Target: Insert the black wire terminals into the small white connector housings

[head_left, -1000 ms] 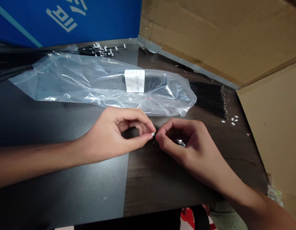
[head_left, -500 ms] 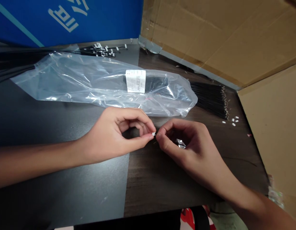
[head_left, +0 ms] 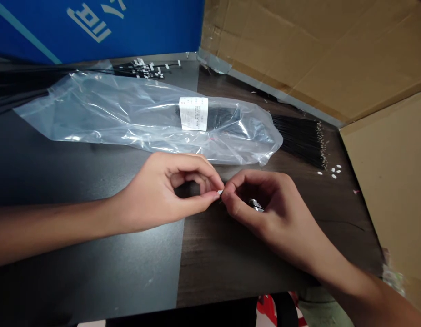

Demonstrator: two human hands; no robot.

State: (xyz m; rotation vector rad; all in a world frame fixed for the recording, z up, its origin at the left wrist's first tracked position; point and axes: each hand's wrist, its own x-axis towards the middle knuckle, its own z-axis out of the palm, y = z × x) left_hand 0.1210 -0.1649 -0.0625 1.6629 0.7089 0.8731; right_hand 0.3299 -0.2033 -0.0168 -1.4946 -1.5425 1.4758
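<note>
My left hand (head_left: 162, 195) pinches a tiny white connector piece (head_left: 219, 192) between thumb and forefinger, just above the dark table (head_left: 94, 268). My right hand (head_left: 265, 209) is curled in a pinch right against it, fingertips touching the same piece; a thin black wire end seems to sit in that pinch, and something small and shiny (head_left: 255, 204) rests in its palm. Behind both hands lies a long clear plastic bag (head_left: 128, 118) with a white label (head_left: 193, 113) and black wires inside.
A bundle of black wires (head_left: 299, 136) fans out past the bag's right end, with several loose white pieces (head_left: 331, 171) beside it. More wires with white ends (head_left: 142, 69) lie at the back. Cardboard walls (head_left: 316, 54) and a blue board (head_left: 94, 27) enclose the table.
Both hands keep the same pinch; the fingertips have closed slightly nearer each other. The view shifted a little.
</note>
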